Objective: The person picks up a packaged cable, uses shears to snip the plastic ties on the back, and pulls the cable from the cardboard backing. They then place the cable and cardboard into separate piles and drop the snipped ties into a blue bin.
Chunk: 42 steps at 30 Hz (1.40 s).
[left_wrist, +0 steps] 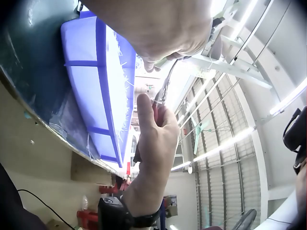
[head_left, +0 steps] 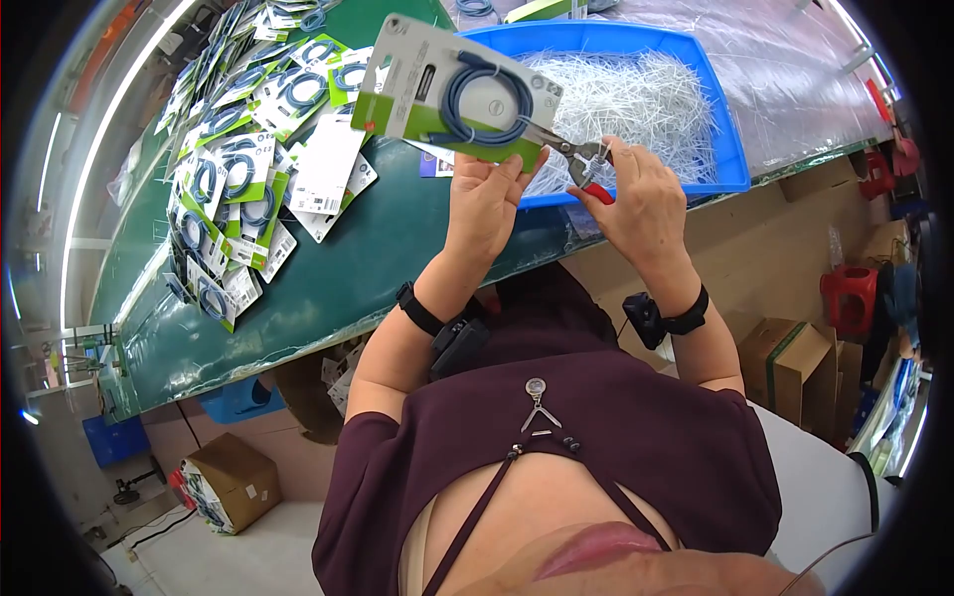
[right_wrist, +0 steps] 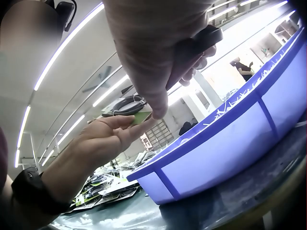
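Brown cardboard box (head_left: 248, 482), at far left on the floor, has green-and-white packs showing at its open end. Right of centre, a long blue plastic tray (head_left: 733, 129) on the surface holds a loose heap of thin white strips (head_left: 651, 94). At far right, below the surface, an open brown cardboard box (head_left: 790, 360) stands on the floor; its contents cannot be made out.

On the left, the top of the pile of green-and-white carded cables (head_left: 234, 184) runs toward the frame's edge, and overlap prevents a count. In the left wrist view, the left hand hides most of the held pack; in the right wrist view, the right hand covers much of the tool.

From the left again, the pile lies across the green surface (head_left: 189, 343), with 1 blank white card face (head_left: 326, 164) uppermost near its right side. Next, the left hand (head_left: 485, 204) pinches the lower edge of a white-and-green card with a coiled blue-grey cable (head_left: 417, 74), raised above the surface and blocking the tray's left part. Right of it, the right hand (head_left: 644, 204) has its fingers clamped on red-handled metal pliers (head_left: 559, 145), their nose at the coil's right edge; contact cannot be told. 1 red plastic stool (head_left: 851, 298) stands at far right.
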Each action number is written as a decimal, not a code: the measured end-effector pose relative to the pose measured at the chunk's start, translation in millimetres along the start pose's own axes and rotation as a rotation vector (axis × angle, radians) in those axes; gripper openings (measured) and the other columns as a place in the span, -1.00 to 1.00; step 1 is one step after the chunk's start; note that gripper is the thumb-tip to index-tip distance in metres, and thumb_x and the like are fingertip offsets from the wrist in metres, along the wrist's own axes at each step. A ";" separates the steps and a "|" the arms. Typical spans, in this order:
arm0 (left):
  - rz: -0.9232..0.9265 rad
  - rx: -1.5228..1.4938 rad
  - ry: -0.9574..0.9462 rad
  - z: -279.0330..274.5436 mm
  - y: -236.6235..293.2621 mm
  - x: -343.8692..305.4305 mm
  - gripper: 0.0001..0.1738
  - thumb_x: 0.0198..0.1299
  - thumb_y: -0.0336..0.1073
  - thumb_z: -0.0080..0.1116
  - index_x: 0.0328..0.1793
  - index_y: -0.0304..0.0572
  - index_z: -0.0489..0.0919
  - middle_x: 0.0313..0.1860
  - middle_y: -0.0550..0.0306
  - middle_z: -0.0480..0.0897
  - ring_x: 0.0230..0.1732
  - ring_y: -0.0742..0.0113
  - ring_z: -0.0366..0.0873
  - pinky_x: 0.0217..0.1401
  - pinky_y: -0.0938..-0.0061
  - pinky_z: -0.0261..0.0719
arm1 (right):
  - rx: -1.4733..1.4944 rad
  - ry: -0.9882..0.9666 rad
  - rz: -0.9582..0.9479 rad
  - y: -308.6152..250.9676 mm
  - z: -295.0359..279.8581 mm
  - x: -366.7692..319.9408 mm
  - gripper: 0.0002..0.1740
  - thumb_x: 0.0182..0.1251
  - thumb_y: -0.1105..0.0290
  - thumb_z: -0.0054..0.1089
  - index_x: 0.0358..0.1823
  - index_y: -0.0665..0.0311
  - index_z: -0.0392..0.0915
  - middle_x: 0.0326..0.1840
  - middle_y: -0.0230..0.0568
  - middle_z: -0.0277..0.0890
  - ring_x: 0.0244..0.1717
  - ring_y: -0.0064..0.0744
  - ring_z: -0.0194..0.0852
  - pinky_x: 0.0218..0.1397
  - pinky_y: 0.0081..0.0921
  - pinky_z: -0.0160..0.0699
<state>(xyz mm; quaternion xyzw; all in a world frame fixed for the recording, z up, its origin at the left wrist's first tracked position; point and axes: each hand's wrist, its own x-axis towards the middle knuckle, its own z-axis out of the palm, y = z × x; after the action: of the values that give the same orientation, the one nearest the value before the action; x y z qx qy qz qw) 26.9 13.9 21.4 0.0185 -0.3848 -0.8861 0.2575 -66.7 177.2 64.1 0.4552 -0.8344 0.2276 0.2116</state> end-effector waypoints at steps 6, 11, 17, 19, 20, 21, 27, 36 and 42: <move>-0.030 0.012 0.044 4.7 -5.0 -7.1 -0.50 0.34 -0.66 -0.20 0.37 -0.13 0.17 0.31 -0.04 0.40 0.33 0.08 0.42 0.43 0.02 0.40 | -0.080 -0.078 0.004 -3.0 0.7 -3.1 -0.31 0.00 0.02 0.46 0.07 0.32 0.49 -0.24 -0.14 0.56 -0.26 -0.13 0.57 -0.21 -0.31 0.52; -0.047 -0.059 0.006 7.8 1.4 -7.7 -0.50 0.36 -0.63 -0.18 0.39 -0.13 0.15 0.30 -0.08 0.40 0.31 0.05 0.44 0.42 0.06 0.42 | 0.180 -0.190 0.071 8.4 9.8 -3.5 -0.46 0.05 0.14 0.46 -0.03 0.30 0.49 -0.35 -0.16 0.55 -0.44 -0.21 0.53 -0.33 -0.38 0.49; -0.018 -0.084 0.065 10.1 -0.5 -8.7 -0.55 0.38 -0.59 -0.17 0.37 -0.16 0.22 0.28 -0.08 0.42 0.30 0.06 0.45 0.38 0.12 0.46 | 0.607 -0.089 0.279 -9.6 17.3 12.3 -0.61 0.09 0.34 0.43 -0.13 0.30 0.45 -0.43 -0.21 0.49 -0.50 -0.38 0.42 -0.37 -0.45 0.44; -0.017 -0.065 0.114 11.6 -5.1 -11.3 -0.59 0.39 -0.58 -0.16 0.33 -0.18 0.28 0.26 -0.05 0.45 0.28 0.08 0.47 0.35 0.16 0.50 | 0.712 0.019 0.293 -16.7 25.1 21.4 -0.64 0.10 0.42 0.41 -0.14 0.31 0.43 -0.43 -0.23 0.47 -0.49 -0.45 0.37 -0.36 -0.48 0.42; -0.018 -0.066 0.109 9.6 -5.8 -11.1 -0.59 0.39 -0.58 -0.16 0.33 -0.18 0.28 0.26 -0.05 0.45 0.28 0.08 0.47 0.35 0.16 0.50 | 0.709 0.022 0.294 -17.5 29.5 24.7 -0.64 0.10 0.42 0.41 -0.14 0.31 0.43 -0.43 -0.23 0.47 -0.49 -0.45 0.37 -0.36 -0.48 0.42; -0.054 -0.080 0.120 7.1 -6.3 -11.0 -0.61 0.39 -0.57 -0.15 0.31 -0.18 0.31 0.25 -0.03 0.46 0.26 0.11 0.48 0.33 0.17 0.51 | 0.689 0.057 0.261 -17.4 35.5 27.4 -0.63 0.10 0.43 0.40 -0.12 0.31 0.42 -0.43 -0.24 0.46 -0.48 -0.45 0.37 -0.36 -0.48 0.42; -0.068 -0.099 0.134 1.6 -15.0 -15.2 -0.68 0.39 -0.54 -0.12 0.24 -0.20 0.40 0.21 0.07 0.50 0.20 0.22 0.52 0.25 0.25 0.58 | 0.656 0.039 0.209 -21.7 46.4 33.5 -0.59 0.09 0.46 0.38 -0.06 0.31 0.39 -0.43 -0.22 0.44 -0.43 -0.42 0.38 -0.32 -0.47 0.44; -0.098 -0.071 0.160 -4.2 -23.3 -16.6 -0.72 0.38 -0.55 -0.09 0.15 -0.23 0.50 0.10 0.11 0.58 0.14 0.26 0.56 0.23 0.27 0.59 | 0.668 -0.041 0.248 -16.3 45.3 36.7 -0.58 0.09 0.48 0.36 -0.06 0.33 0.37 -0.34 -0.16 0.45 -0.31 -0.37 0.42 -0.19 -0.42 0.46; -0.062 0.019 0.175 -12.7 -33.8 -19.1 -0.72 0.39 -0.56 -0.11 0.14 -0.29 0.53 0.14 0.07 0.59 0.17 0.24 0.54 0.29 0.24 0.54 | 0.522 0.032 0.097 -16.4 48.2 34.3 -0.59 0.04 0.52 0.32 -0.05 0.33 0.40 -0.30 -0.05 0.49 -0.26 -0.11 0.50 -0.14 -0.28 0.47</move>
<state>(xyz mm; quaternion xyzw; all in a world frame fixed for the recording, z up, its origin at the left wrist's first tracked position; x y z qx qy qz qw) 31.5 33.6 -14.0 0.1100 -0.3685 -0.8850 0.2624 -76.7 118.9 47.6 0.4501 -0.7648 0.4522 0.0893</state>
